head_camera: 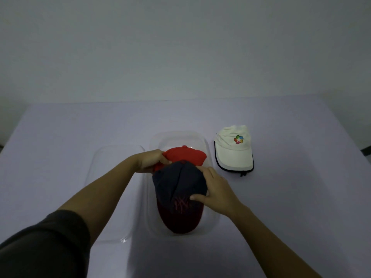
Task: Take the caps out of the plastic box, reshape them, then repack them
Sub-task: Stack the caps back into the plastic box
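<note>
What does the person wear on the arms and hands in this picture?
A dark sleeve covers the upper left arm; the forearm below it is bare. The right arm is bare as far as the frame shows. The left hand and the right hand wear no gloves; no watch or ring shows.

Clear, glossy plastic is shown in the box and the lid. Matt cloth is seen in the navy cap, red cap and cream cap; the worktop is presented as smooth and matt.
</note>
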`<action>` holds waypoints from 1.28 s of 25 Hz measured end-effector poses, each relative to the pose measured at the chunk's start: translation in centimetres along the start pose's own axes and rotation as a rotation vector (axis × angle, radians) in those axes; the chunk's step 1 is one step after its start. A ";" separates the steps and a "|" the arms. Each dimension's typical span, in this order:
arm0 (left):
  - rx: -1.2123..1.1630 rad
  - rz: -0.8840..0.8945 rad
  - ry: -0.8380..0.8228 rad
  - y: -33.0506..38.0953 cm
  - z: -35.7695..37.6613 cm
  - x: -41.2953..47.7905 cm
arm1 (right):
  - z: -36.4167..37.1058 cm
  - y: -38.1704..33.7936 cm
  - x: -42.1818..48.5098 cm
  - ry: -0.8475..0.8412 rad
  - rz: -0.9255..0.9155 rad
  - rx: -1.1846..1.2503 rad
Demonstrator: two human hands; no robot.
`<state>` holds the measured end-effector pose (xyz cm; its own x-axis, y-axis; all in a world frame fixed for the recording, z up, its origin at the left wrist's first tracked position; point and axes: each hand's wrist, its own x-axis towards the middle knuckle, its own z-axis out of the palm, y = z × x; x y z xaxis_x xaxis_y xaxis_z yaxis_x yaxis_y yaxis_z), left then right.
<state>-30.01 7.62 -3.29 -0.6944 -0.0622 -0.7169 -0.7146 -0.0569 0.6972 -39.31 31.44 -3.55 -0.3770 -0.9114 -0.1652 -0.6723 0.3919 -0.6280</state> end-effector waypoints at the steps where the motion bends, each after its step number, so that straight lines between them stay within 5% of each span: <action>1: 0.070 0.046 0.033 0.2 0.2 -0.1 | -0.1 0.1 0.5 -0.026 -0.001 0.008; 6: 0.363 0.144 0.142 0.8 0.3 -0.6 | -0.3 0.1 2.8 -0.171 -0.022 -0.103; 10: 0.340 0.108 0.199 1.3 0.6 -1.4 | -1.4 0.3 4.0 -0.024 0.095 -0.061; 17: 0.602 0.209 0.324 0.3 2.1 -2.7 | -2.2 0.3 6.2 -0.228 0.158 -0.178; 32: 0.355 0.300 0.789 -5.3 7.8 -0.8 | 1.8 1.4 2.9 -0.076 0.100 -0.081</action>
<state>-26.31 15.78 -6.40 -0.6895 -0.6950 -0.2039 -0.5884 0.3733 0.7173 -40.21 29.10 -6.29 -0.3977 -0.8728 -0.2829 -0.6838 0.4876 -0.5429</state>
